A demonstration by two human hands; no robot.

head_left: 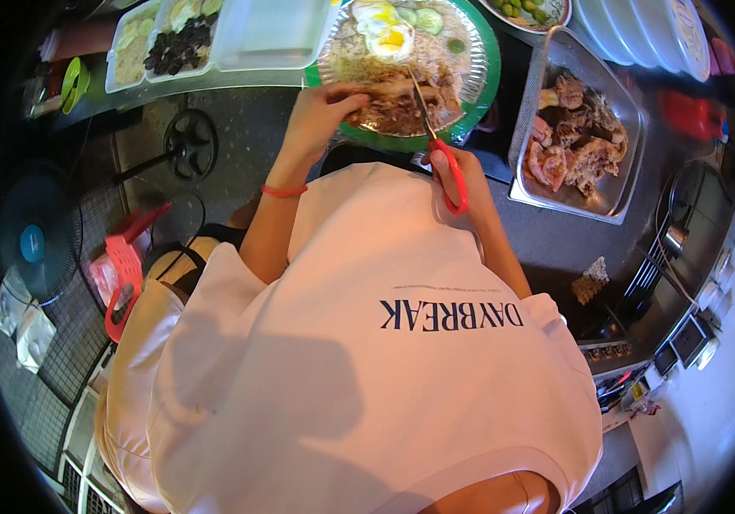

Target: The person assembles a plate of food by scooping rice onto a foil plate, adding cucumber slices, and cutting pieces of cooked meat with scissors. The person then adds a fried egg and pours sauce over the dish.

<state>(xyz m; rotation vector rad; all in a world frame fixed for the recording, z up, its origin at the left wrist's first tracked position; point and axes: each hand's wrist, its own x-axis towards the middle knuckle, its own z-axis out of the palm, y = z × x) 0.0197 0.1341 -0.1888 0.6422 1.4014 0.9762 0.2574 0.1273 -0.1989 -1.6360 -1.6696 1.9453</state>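
My right hand grips red-handled scissors, their blades reaching over the cooked meat on a plate. The fingers of my left hand are bent in on the left end of that meat, holding it. The plate has a green rim and a silvery, shiny lining. Rice covers part of it, with a fried egg and cucumber slices at the far side. Some of the meat under the blades is blurred or hidden.
Right of the plate stands a perforated metal tray with pieces of cooked meat. A stack of pale plastic containers is behind it, near a bowl of green pieces. An open takeaway box with food sits left.
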